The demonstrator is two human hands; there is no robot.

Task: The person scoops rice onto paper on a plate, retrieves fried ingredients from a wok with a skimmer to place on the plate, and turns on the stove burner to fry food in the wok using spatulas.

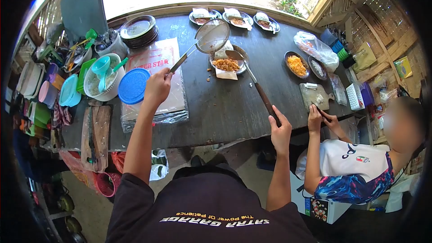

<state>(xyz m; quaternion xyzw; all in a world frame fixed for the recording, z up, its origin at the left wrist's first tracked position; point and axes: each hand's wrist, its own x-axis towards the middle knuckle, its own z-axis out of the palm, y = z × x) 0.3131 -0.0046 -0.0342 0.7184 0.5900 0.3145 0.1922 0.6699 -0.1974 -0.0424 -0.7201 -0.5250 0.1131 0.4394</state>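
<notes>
My left hand (158,85) is closed around the handle of a round mesh strainer (213,35), held above the table. In my right hand (280,128) is the dark handle of a long metal spatula (252,75). Its blade tilts over a plate (243,51) at the table's middle. That plate carries browned, crumbly food (226,65) on a paper sheet, with white rice partly hidden behind the strainer. A few crumbs lie on the table beside it.
Several plates of food (235,19) line the back edge. At left are stacked plates (137,31), wrapping sheets (166,85), a blue lid (134,85) and a white basin (105,90). A co-worker (355,162) at right works at a cutting board (315,94) near a bowl of orange food (296,65).
</notes>
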